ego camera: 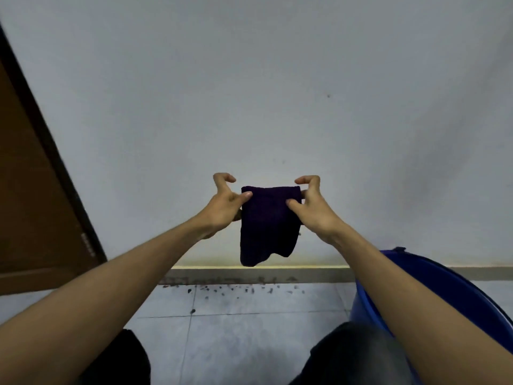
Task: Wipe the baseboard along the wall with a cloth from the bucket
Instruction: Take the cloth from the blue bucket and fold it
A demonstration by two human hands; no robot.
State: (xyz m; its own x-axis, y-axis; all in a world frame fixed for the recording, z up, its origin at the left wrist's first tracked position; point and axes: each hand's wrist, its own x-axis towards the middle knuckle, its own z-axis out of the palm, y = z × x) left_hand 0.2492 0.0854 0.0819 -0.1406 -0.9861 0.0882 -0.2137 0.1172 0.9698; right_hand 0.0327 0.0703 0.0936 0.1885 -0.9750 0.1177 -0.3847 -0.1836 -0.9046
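A dark purple cloth (268,225) hangs folded in the air in front of the wall. My left hand (223,204) pinches its upper left corner and my right hand (312,207) pinches its upper right corner. The cloth's lower edge dangles just above the grey baseboard (222,275), which runs along the foot of the wall. Dark marks and crumbs of dirt lie on the baseboard and on the floor right below it. A blue bucket (433,284) stands at the lower right, partly hidden behind my right forearm.
A brown wooden door (33,204) with a dark frame fills the left side. The floor (249,329) is pale grey tile. My knees in dark clothing show at the bottom edge. The wall (249,93) is plain white.
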